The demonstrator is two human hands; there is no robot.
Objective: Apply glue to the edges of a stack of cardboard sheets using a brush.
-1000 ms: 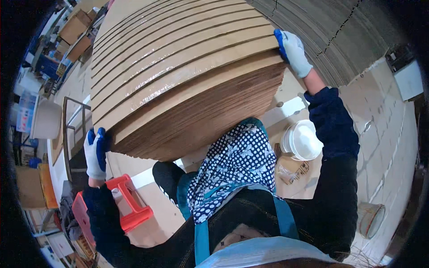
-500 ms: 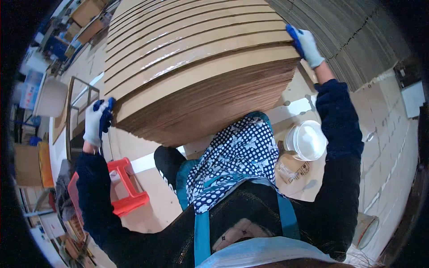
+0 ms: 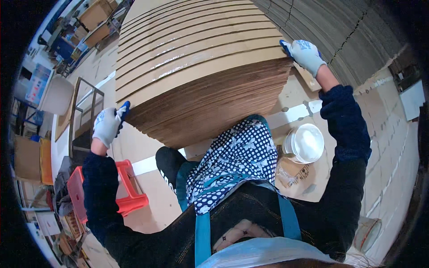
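Brown cardboard sheets [image 3: 214,100], too many for me to count from my remote post, rise in one thick stack before the wearer's knees, the top ones stepped in overlapping strips with glossy patches. Two hands work its near edge, both gloved in white and blue: the left grip [image 3: 106,125] bends at the near left corner, the right grip [image 3: 306,54] at the near right corner, so the stack lies between them and reaches away from me. Whether the fingers pinch sheets or merely press the edges, I cannot tell. On the floor I count one red stool [image 3: 134,203] by the left forearm and one white bucket [image 3: 306,143] inside the right forearm. One dark metal frame [image 3: 79,111] stands left of the left grip; one grey layered pile [image 3: 330,31] sits beyond the right.
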